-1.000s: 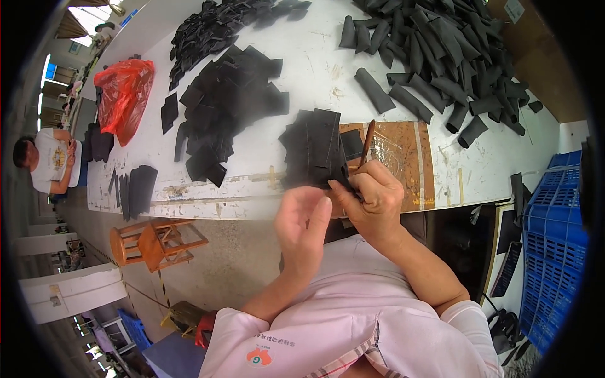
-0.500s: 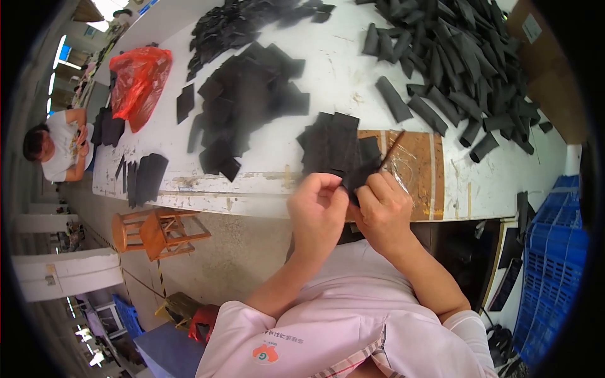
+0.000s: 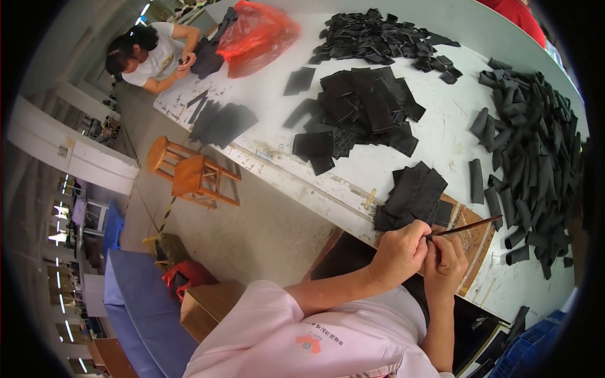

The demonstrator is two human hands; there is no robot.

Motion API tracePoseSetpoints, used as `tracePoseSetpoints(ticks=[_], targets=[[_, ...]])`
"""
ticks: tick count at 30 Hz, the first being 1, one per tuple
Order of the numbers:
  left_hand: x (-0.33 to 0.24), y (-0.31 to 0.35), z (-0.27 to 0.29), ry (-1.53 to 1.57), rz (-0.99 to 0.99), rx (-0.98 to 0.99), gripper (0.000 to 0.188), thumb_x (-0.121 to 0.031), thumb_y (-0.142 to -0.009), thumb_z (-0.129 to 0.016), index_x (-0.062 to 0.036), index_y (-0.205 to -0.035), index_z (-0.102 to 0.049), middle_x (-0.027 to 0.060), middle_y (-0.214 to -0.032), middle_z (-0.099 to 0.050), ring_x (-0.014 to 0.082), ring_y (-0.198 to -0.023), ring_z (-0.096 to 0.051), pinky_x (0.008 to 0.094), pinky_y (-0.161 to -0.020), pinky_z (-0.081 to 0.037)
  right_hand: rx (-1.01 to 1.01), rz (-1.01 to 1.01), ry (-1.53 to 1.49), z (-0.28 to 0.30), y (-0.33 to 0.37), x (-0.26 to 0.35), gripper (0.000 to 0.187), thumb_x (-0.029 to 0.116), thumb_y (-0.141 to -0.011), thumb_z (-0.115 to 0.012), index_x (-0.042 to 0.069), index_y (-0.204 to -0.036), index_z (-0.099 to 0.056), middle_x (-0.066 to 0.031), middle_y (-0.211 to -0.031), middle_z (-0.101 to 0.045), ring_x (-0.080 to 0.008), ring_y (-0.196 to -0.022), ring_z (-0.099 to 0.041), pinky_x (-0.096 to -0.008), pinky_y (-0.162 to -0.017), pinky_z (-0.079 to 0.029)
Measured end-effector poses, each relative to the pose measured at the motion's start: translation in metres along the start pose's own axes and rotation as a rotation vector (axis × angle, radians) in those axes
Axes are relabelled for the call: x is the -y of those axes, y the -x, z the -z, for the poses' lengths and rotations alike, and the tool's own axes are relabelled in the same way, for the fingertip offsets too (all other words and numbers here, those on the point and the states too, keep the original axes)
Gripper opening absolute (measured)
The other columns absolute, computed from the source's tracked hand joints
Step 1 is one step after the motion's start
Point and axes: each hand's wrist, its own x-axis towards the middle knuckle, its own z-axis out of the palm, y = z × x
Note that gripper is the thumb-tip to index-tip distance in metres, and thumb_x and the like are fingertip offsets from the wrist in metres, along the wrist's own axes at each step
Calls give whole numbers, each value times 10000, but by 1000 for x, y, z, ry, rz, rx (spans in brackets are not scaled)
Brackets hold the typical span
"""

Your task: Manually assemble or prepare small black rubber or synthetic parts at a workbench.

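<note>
My left hand (image 3: 402,253) is closed, its thumb and fingers pinched at a small black fabric piece (image 3: 430,238); most of that piece is hidden by the fingers. Pressed against it, my right hand (image 3: 446,261) is also closed. A thin dark stick-like tool (image 3: 472,225) sticks out of the right hand, pointing right. Both hands are at the table's near edge. Just beyond them lies a stack of flat black pieces (image 3: 413,192), beside a brown board (image 3: 476,236) partly under my right hand.
Flat black pieces (image 3: 368,104) are heaped mid-table, with small folded ones (image 3: 378,38) behind. Rolled black tubes (image 3: 535,151) pile up at right. A red plastic bag (image 3: 258,38) lies far left, near a seated co-worker (image 3: 154,60). Wooden stools (image 3: 192,176) stand left of the table.
The view has swung left, so the table and hands now appear farther right. My hands have drawn tightly together, and the black piece between them shows less. The stick now lies flatter.
</note>
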Motion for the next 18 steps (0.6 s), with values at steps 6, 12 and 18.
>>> tracePoseSetpoints(ticks=[6,12,18], targets=[[10,-11,12,752,532,79,98,60,-745,-505,-16,-807,-496,21,-682,-568,44,-525,-497,181,-418,-371,-28,-55,-12,-13,-3,-11,159,-66,-662,-551,-11,-811,-546,-98,-700,-491,-192,-536,-494,-290,-469,-400],[12,-7,18,953,560,337,186,58,-683,-496,0,-859,-482,10,-731,-528,31,-535,-442,183,-425,-328,189,-710,-1006,3,-2,-12,26,8,-748,-597,0,-753,-573,10,-655,-488,-63,-511,-414,-192,-463,-337],[9,-1,14,310,286,-19,138,53,-693,-494,35,-829,-509,40,-687,-552,38,-561,-476,210,-473,-396,294,-871,-1490,-4,0,-4,94,92,-772,-614,27,-761,-547,3,-629,-496,-60,-499,-405,-183,-459,-344]])
